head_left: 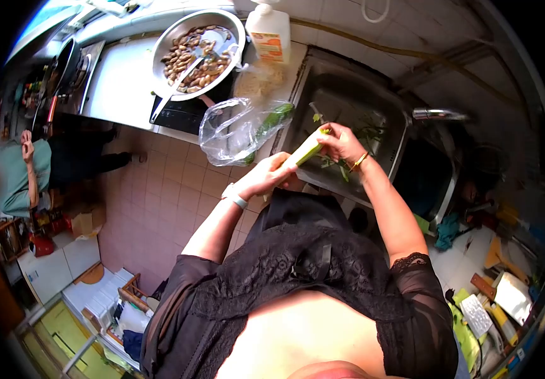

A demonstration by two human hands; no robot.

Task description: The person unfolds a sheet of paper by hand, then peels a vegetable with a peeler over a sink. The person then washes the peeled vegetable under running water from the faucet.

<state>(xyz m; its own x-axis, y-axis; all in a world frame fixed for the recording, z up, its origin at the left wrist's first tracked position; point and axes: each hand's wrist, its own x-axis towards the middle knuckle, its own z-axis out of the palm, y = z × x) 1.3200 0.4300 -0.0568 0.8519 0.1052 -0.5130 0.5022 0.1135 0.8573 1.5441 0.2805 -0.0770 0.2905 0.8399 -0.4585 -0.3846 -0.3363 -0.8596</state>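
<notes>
Pale green, slender and fairly straight, the vegetable stalk [306, 151] slants over the near left corner of the sink [348, 95]. From where I stand, the person's left hand [265, 175] is closed around its lower end, while the right hand [343, 145] pinches its upper end. Green scraps [371, 131] lie inside the sink; a clear plastic bag [222, 136] sits just left of it.

I'm looking into a kitchen through this feed: a metal sink [348, 88] with a faucet [439, 114] right of top centre, a food-filled bowl [159, 54] above the desk [118, 79] at upper left, a dark pan [66, 62] farther left, and a cleaver [513, 297] at lower right.
</notes>
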